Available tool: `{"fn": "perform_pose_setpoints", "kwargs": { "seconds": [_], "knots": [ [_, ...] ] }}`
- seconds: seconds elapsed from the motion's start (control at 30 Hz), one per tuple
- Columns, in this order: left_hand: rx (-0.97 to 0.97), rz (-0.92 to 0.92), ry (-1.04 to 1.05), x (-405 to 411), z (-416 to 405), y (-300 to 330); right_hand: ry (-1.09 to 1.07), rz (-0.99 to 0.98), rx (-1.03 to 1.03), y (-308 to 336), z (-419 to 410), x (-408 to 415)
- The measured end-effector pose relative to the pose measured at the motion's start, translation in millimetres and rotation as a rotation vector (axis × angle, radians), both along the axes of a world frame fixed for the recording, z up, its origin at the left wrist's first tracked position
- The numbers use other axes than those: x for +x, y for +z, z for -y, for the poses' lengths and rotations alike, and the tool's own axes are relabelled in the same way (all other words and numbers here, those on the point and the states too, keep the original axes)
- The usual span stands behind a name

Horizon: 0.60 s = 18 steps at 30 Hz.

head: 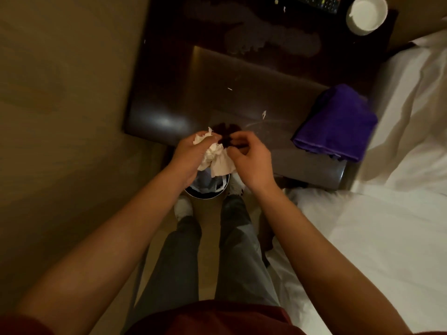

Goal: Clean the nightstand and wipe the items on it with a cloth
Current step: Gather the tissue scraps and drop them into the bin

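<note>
The dark wooden nightstand (242, 93) fills the upper middle, with damp smears and small white paper scraps on its top. At its front edge my left hand (191, 153) is closed on crumpled white tissue (219, 160). Beside it, my right hand (251, 158) pinches a dark crumbly clump (227, 135) at the table edge with curled fingers. Both hands hover over a small round trash bin (205, 189) on the floor. A folded purple cloth (338, 122) lies on the nightstand's right front corner, apart from both hands.
A white round dish (366, 14) and a dark remote control (316, 2) sit at the nightstand's far edge. A bed with white sheets (387, 213) runs along the right. A beige wall is on the left. My legs and white slippers stand below the bin.
</note>
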<state>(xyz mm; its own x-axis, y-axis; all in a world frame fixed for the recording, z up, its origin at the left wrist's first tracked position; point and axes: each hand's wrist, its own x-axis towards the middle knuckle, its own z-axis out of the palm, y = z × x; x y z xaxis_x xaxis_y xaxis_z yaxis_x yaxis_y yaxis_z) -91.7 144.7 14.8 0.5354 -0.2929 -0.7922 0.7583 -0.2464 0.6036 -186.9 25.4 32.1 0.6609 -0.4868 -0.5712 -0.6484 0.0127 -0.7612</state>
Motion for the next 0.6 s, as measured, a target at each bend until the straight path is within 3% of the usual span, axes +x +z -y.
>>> {"fn": "perform_pose_setpoints", "kwargs": {
  "seconds": [0.13, 0.3, 0.6],
  "knots": [
    [0.023, -0.048, -0.040, -19, -26, -18, -0.089, -0.172, 0.277, -17, -35, -21],
    [0.050, -0.103, -0.076, -43, -73, -69, -0.330, -0.213, 0.697, -60, -91, -33],
    [0.225, -0.170, -0.099, -65, -107, -225, -0.319, -0.383, 0.628, -236, -126, -32]
  ]
}}
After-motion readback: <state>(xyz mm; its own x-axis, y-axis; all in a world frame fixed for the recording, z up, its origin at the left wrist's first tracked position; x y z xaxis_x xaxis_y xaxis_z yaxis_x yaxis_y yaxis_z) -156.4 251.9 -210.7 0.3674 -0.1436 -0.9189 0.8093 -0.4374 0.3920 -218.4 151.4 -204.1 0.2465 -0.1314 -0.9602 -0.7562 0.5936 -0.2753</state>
